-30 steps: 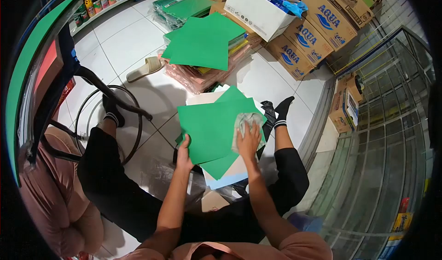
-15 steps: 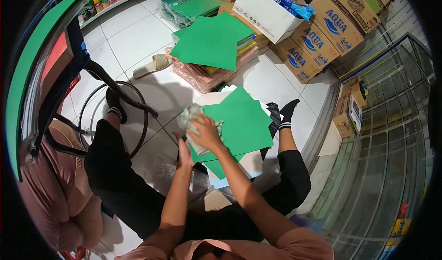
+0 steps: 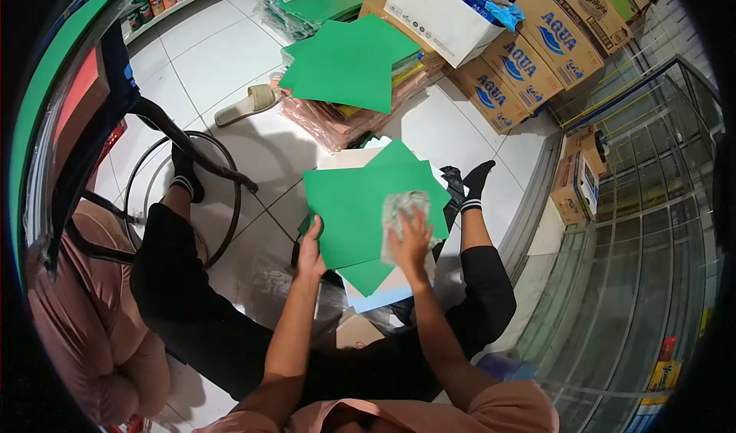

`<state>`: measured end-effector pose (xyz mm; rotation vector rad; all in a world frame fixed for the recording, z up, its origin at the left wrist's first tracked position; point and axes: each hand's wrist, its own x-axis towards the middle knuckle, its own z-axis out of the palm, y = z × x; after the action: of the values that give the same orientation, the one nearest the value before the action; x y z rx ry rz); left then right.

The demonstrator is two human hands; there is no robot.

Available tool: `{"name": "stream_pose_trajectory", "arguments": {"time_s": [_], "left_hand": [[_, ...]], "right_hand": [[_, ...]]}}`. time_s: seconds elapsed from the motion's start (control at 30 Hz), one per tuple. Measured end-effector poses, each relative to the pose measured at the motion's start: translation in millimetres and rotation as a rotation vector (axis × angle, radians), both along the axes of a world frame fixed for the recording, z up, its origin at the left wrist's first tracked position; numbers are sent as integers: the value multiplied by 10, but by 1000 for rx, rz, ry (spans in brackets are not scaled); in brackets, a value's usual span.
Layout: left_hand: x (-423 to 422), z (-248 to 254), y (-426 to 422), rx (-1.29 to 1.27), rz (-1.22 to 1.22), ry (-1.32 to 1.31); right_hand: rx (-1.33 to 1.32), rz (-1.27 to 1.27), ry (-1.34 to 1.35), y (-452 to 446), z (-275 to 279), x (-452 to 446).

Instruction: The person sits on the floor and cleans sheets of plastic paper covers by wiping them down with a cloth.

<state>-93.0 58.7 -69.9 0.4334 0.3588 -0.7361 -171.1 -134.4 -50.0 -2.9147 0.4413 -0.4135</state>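
A green sheet [image 3: 353, 203] lies on top of a fanned pile of green, white and light blue sheets between my legs. My left hand [image 3: 310, 250] grips the sheet's left edge, thumb on top and the other fingers hidden underneath. On the right part of the same sheet, my right hand [image 3: 410, 241] presses a crumpled pale cloth [image 3: 395, 207] flat under its spread fingers. Another green sheet [image 3: 366, 276] pokes out below at an angle, with a light blue sheet [image 3: 376, 301] under it.
Ahead, more green sheets [image 3: 345, 65] lie on a plastic-wrapped stack [image 3: 322, 126]. A sandal [image 3: 249, 105] and a black chair frame [image 3: 180, 134] are to the left. AQUA cartons [image 3: 498, 88] and a white box [image 3: 437, 19] stand at the back right, beside a glass display case [image 3: 629, 264].
My right hand has swept the cloth from the sheet's left edge across to its right side. My left hand now holds the left edge with its thumb on top.
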Motion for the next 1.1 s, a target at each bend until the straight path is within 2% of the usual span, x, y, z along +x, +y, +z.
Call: {"name": "stream_pose_trajectory", "arguments": {"time_s": [0.07,0.13,0.17,0.3,0.47,0.57,0.67,0.8,0.97,1.1], "left_hand": [[-2,4,-12,-22,24,30],[0,8,-13,-30,17,37],[5,10,-12,-36,9,44],[6,31,-27,-50,4,61],[3,13,-16,-49,25,70],[11,-49,9,-40,17,93],[-6,27,14,-11,25,86],[1,47,17,8,37,86],[11,-22,6,-53,52,112],[14,-59,9,-159,49,121]], "right_hand": [[64,-259,-87,-214,-104,105],[73,-346,-135,-203,-190,209],[73,-348,-136,-104,-152,254],[84,6,-133,485,-118,404],[127,136,-59,551,-9,666],[41,72,-49,168,-97,885],[137,-27,-38,-388,-139,999],[100,-197,-37,-786,-136,765],[-114,-303,-1,-580,-176,184],[-57,-211,-22,100,44,-174]]}}
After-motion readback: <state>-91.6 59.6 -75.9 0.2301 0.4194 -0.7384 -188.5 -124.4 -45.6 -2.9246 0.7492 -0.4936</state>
